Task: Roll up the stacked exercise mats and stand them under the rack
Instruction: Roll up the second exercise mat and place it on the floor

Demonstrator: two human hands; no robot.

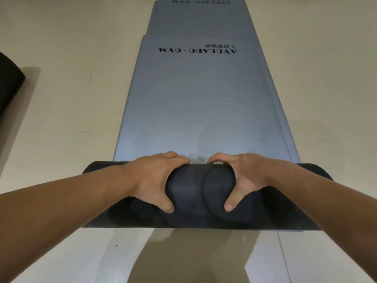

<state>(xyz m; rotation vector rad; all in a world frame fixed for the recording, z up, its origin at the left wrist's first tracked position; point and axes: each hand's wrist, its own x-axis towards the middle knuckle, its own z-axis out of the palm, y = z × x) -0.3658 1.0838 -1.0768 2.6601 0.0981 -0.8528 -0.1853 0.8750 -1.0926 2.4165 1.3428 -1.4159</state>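
Several blue-grey exercise mats [200, 94] printed "AVOCADO · GYM" lie stacked flat on the floor, stretching away from me. The near end of the top mat is rolled into a thick roll [201, 186] showing its black underside. My left hand [155, 176] grips the roll left of centre, fingers curled over its far side and thumb on the near side. My right hand [242, 176] grips it the same way just right of centre. Edges of the lower mats [285, 127] stick out on the right side.
A black rolled mat [8, 84] lies on the cream floor [67, 103] at the far left edge. Open floor runs along both sides of the stack. My shadow falls on the floor in front of the roll.
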